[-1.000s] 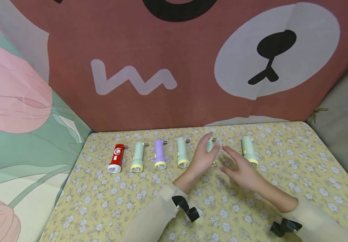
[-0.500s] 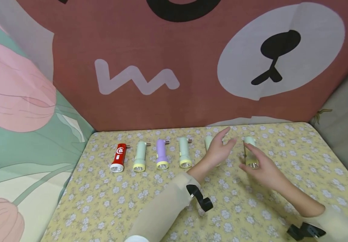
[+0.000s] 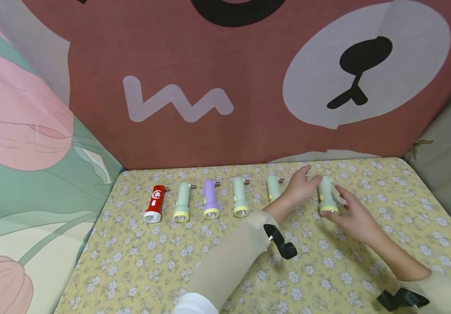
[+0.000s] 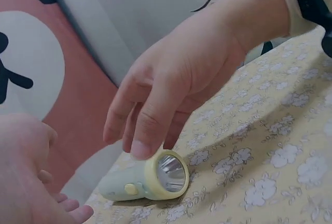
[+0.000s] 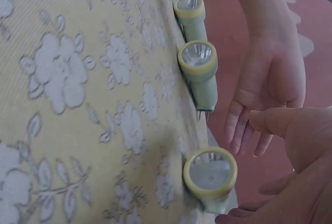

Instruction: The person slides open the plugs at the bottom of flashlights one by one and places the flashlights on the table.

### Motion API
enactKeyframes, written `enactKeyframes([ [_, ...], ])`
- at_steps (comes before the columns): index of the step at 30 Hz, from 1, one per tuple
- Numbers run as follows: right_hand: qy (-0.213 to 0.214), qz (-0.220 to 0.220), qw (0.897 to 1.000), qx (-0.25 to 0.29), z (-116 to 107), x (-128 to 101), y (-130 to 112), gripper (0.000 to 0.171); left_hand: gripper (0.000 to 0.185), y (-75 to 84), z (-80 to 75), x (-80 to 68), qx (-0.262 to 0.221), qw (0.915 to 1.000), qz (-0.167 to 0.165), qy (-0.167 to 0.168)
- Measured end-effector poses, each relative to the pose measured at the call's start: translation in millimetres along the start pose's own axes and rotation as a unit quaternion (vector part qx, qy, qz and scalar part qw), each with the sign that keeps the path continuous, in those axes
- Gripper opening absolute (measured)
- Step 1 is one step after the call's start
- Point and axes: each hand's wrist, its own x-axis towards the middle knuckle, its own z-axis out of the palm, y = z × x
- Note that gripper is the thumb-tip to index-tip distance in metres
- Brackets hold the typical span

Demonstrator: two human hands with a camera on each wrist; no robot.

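Note:
Six hand torches would overstate my count, so: several flashlights lie in a row. The rightmost, a pale green flashlight with a yellow rim, lies between my hands, lens towards me. My left hand is just left of it, fingers extended and holding nothing. On its right side is my right hand, fingers and thumb spread. The right thumb overlaps the yellow rim in the left wrist view; I cannot tell whether it touches. Another green flashlight is partly hidden behind my left forearm.
Further left lie a green flashlight, a purple flashlight, another green flashlight and a red flashlight with a white head. A floral cloth covers the table. A bear-print curtain stands behind it.
Both hands have moved right, from around the second flashlight from the right to either side of the rightmost one. The flashlights keep their places in the row.

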Motion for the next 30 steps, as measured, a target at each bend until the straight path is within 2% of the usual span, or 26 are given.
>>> enactKeyframes([
  [5,-0.005,0.019,0.999,0.028,0.2,-1.4,8.4,0.097,0.057,-1.9,10.1,5.9,-0.009,0.9998,-0.016,0.000],
  [13,-0.015,0.034,0.999,0.031,3.0,-0.6,16.2,0.096,0.055,-9.7,25.5,10.7,-0.019,0.9983,-0.050,0.022],
  [17,-0.012,0.034,0.999,0.031,5.4,1.1,20.4,0.095,0.055,-15.4,31.6,11.3,-0.031,0.9976,-0.059,0.022],
  [26,0.007,0.027,0.999,0.035,11.6,6.1,30.5,0.091,0.054,-22.0,39.6,11.9,-0.036,0.9970,-0.062,0.029],
  [30,0.013,0.015,0.999,0.026,12.4,7.8,32.0,0.085,0.051,-23.2,43.1,11.9,-0.045,0.9975,-0.048,0.023],
])
